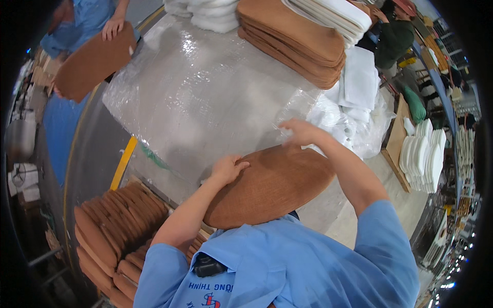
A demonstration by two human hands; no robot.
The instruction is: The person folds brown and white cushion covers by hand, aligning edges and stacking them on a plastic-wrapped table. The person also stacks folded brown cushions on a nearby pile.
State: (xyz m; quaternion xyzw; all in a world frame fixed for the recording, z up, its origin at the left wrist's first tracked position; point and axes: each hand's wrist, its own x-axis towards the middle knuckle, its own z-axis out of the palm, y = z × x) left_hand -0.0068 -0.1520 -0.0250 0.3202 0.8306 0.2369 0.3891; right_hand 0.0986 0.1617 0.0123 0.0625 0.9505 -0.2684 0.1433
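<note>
Green sack [414, 104] near stacked white pads [423, 158] at right, yellow stripe [123, 164] at left

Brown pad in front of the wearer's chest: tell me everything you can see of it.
The brown pad is a single, broad, flat piece with rounded ends and a matte, finely textured, fabric-like or fibrous face. It lies slantwise between the forearms, before the blue shirt and nearer than the clear plastic sheeting. The left hand grips its left upper edge. The right hand is at its far edge; contact there is unclear. Its underside is hidden.
</note>
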